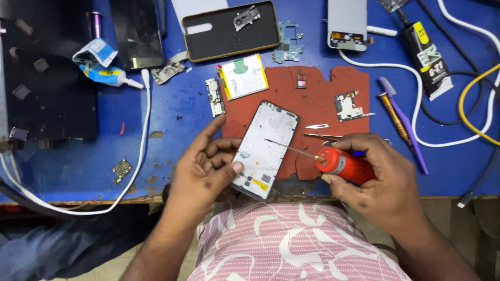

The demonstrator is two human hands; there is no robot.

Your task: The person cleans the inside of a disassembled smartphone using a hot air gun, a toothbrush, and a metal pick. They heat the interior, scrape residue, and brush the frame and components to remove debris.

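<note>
Phone frame (265,148): lying tilted at the desk's (172,104) front edge, half on a red mat (317,99).
Left hand (205,169): steadying its left side, thumb pressing.
Right hand (372,177): gripping one red screwdriver (341,164), tip touching inside.
Risk: tip possibly slipping and scratching.
Count: one battery (244,76), two tweezers (320,131).

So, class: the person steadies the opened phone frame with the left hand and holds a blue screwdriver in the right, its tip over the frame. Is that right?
Not quite. The head view shows the screwdriver in the right hand is red, not blue. The left hand does steady the phone frame, and the tip is over it.
</note>
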